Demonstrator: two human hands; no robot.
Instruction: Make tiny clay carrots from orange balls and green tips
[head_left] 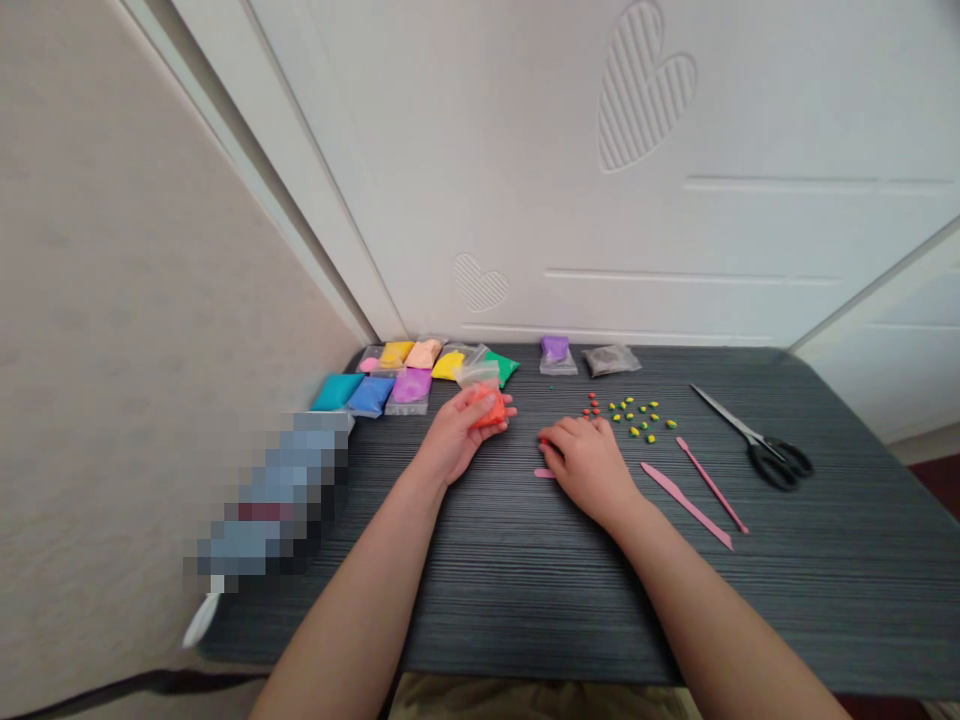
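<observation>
My left hand (459,435) is closed around a small clear bag of orange clay (486,398), held just above the dark table (525,580). Palm down on the table lies my right hand (589,462), its fingers curled over something small and red at the fingertips; I cannot make it out. A pink tool (544,473) pokes out from under that hand on its left. Just beyond the right hand lie several tiny red, yellow and green clay bits (628,413).
Several bags of coloured clay (409,375) are grouped at the back left. A purple bag (556,353) and a grey bag (611,359) sit at the back middle. Two pink modelling tools (697,490) and black scissors (757,445) lie to the right. A blurred object (274,490) rests at the table's left edge.
</observation>
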